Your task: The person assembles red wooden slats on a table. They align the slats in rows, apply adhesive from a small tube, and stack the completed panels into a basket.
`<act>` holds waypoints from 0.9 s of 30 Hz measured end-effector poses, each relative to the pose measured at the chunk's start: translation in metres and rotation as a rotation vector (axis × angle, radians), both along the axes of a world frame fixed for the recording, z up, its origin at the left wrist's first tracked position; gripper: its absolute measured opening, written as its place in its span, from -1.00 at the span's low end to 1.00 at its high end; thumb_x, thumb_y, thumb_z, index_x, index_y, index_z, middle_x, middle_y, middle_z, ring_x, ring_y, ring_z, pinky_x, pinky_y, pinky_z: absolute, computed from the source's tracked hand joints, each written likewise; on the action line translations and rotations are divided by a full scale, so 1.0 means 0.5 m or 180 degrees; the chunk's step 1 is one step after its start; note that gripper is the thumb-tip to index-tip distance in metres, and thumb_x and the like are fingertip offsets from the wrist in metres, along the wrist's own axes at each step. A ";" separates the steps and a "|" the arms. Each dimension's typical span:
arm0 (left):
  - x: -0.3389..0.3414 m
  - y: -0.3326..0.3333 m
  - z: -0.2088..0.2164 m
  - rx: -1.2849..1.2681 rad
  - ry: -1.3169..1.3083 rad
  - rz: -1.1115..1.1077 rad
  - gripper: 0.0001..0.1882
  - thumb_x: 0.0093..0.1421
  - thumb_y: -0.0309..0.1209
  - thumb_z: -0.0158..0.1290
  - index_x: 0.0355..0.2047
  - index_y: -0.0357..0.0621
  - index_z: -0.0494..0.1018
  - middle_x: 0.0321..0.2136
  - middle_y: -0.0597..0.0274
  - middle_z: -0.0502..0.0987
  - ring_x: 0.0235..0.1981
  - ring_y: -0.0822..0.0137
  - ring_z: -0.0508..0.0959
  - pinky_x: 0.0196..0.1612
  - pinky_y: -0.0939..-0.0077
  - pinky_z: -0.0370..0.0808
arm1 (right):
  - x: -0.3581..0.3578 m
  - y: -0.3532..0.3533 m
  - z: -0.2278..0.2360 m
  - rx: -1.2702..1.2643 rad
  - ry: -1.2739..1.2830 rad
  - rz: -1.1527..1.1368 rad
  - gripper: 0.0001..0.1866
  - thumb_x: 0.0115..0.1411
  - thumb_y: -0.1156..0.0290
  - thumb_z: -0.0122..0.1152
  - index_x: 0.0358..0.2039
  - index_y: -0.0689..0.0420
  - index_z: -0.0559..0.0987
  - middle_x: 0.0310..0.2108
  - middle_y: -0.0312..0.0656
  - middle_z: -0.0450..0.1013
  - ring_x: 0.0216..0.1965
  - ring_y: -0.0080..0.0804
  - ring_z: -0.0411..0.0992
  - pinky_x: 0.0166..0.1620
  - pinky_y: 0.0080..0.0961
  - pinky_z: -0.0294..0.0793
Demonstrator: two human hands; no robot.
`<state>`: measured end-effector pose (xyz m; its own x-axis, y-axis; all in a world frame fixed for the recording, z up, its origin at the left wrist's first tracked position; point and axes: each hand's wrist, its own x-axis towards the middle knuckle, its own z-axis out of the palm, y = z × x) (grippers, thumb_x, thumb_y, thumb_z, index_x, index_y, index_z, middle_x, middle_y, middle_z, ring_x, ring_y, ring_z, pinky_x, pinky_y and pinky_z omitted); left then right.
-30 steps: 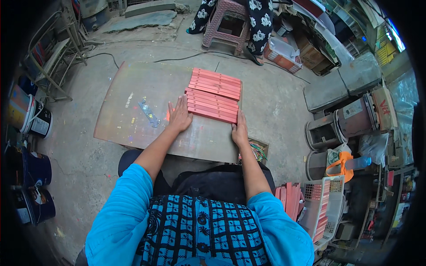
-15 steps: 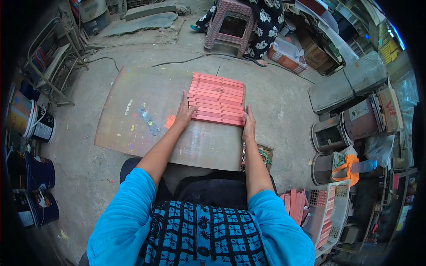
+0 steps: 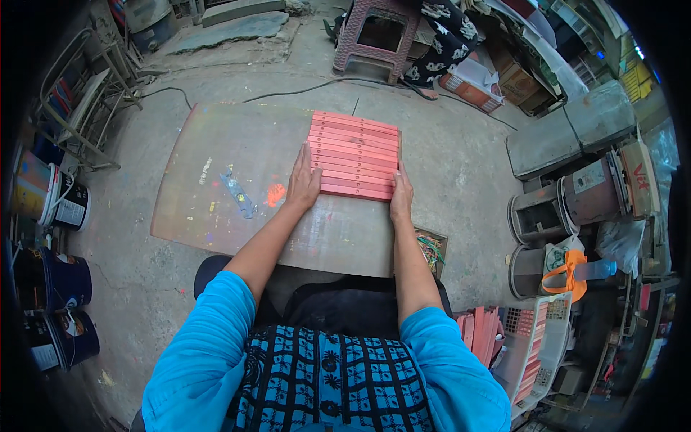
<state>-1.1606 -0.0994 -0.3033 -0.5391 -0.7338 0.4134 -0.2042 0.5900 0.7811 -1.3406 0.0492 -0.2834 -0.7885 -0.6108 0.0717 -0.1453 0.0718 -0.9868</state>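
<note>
A row of red-painted wooden slats [image 3: 354,156], each with small dark round marks, lies side by side on a worn, paint-spotted board [image 3: 237,137]. My left hand [image 3: 304,180] lies along the slats' left ends, its fingers stretched forward and its thumb by the nearer slats. Against the right ends rests my right hand [image 3: 402,194], fingers straight and pointing away from me. The slats sit between my two hands, their ends nearly even.
A small box of coloured bands [image 3: 430,248] stands by my right forearm. More red slats [image 3: 478,331] and a white plastic basket [image 3: 533,317] are at lower right. Paint buckets [image 3: 68,277] line the left. Ahead, a person in patterned clothing [image 3: 443,43] is beside a plastic stool [image 3: 376,39].
The slats' ends have become more even between my hands. My left fingers have shifted slightly along the left ends. The person by the stool has moved a leg.
</note>
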 end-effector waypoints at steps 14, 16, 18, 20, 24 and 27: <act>-0.006 -0.026 0.002 -0.0126 0.0015 0.0234 -0.44 0.13 -0.34 -0.21 0.08 -0.46 0.05 0.07 -0.29 0.12 0.11 -0.11 0.15 0.16 0.30 0.09 | 0.027 -0.007 -0.014 0.0484 0.0920 -0.0228 -0.47 0.20 0.20 -0.22 0.07 0.33 0.21 0.12 0.06 0.12 0.18 -0.16 0.05 0.19 -0.45 -0.04; -0.005 -0.024 0.006 -0.0115 0.0026 0.0206 -0.44 0.13 -0.34 -0.20 0.08 -0.46 0.05 0.07 -0.29 0.12 0.11 -0.11 0.16 0.15 0.30 0.09 | 0.026 -0.004 -0.014 0.0494 0.0930 -0.0239 -0.47 0.20 0.21 -0.22 0.07 0.33 0.21 0.11 0.07 0.12 0.17 -0.15 0.05 0.19 -0.44 -0.04; -0.005 -0.022 0.015 -0.0108 0.0045 0.0166 -0.44 0.13 -0.34 -0.20 0.08 -0.47 0.05 0.07 -0.30 0.12 0.10 -0.11 0.16 0.15 0.31 0.09 | 0.019 -0.002 -0.020 0.0362 0.0801 -0.0230 -0.47 0.20 0.20 -0.21 0.07 0.33 0.21 0.12 0.05 0.12 0.18 -0.19 0.04 0.19 -0.46 -0.03; 0.000 -0.021 0.019 0.0019 0.0185 0.0105 -0.41 0.11 -0.30 -0.18 0.07 -0.48 0.06 0.06 -0.29 0.15 0.10 -0.10 0.17 0.15 0.32 0.09 | 0.027 0.001 -0.002 0.0209 0.0567 -0.0225 -0.46 0.21 0.19 -0.22 0.07 0.34 0.21 0.13 0.05 0.11 0.18 -0.21 0.04 0.19 -0.48 -0.03; 0.009 -0.026 0.023 0.0340 0.0413 -0.0033 -0.36 0.09 -0.23 -0.17 0.08 -0.48 0.06 0.06 -0.27 0.16 0.11 -0.05 0.18 0.14 0.36 0.08 | 0.012 0.005 -0.010 -0.0829 -0.0837 -0.0019 -0.35 0.24 0.07 -0.25 0.14 0.35 0.06 0.18 0.00 0.01 0.21 -0.25 -0.02 0.20 -0.48 -0.06; 0.010 -0.038 0.010 0.0816 0.0933 -0.0104 -0.31 0.08 -0.17 -0.17 0.09 -0.47 0.04 0.07 -0.25 0.15 0.12 -0.02 0.18 0.14 0.38 0.08 | 0.004 0.005 -0.021 -0.1219 -0.1128 -0.0153 -0.30 0.23 0.01 -0.28 0.14 0.38 0.03 0.20 0.01 -0.06 0.23 -0.28 -0.08 0.22 -0.46 -0.12</act>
<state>-1.1555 -0.1185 -0.2982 -0.4500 -0.8177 0.3589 0.0651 0.3708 0.9264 -1.3386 0.0519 -0.2938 -0.8314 -0.5556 0.0065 0.1968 -0.3055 -0.9316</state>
